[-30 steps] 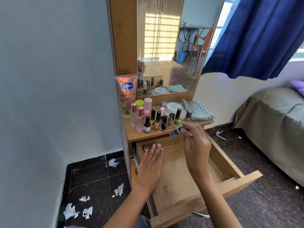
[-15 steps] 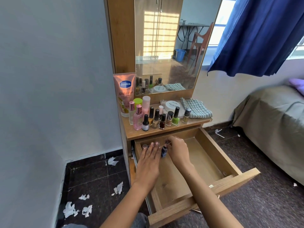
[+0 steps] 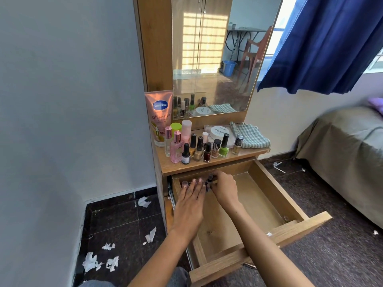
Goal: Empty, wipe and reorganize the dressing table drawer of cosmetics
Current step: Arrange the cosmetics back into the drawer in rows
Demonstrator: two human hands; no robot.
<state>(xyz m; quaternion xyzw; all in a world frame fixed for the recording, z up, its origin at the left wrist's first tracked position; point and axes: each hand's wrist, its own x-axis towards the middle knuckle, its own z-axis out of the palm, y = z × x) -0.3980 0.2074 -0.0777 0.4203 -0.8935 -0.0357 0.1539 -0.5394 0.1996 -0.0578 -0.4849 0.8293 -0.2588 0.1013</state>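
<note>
Left hand (image 3: 191, 200) lies flat, fingers straight, in the open wooden drawer (image 3: 277, 195); right hand (image 3: 224, 190) pinches a small dark bottle (image 3: 209, 180) at the back.

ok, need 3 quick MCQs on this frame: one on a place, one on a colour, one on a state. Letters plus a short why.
1. Where is the checked cloth?
A. in the drawer
B. on the tabletop at the right end
C. on the floor

2. What colour is the curtain?
A. blue
B. red
C. white

3. What state is the drawer in?
A. closed
B. lifted out onto the floor
C. pulled open

Key: 1 B, the cloth lies folded beside the white jar, right of the bottles. 2 A, the curtain by the window is deep blue. 3 C, the drawer sticks out from under the tabletop, with the left hand and right hand inside at its back left corner.
</note>
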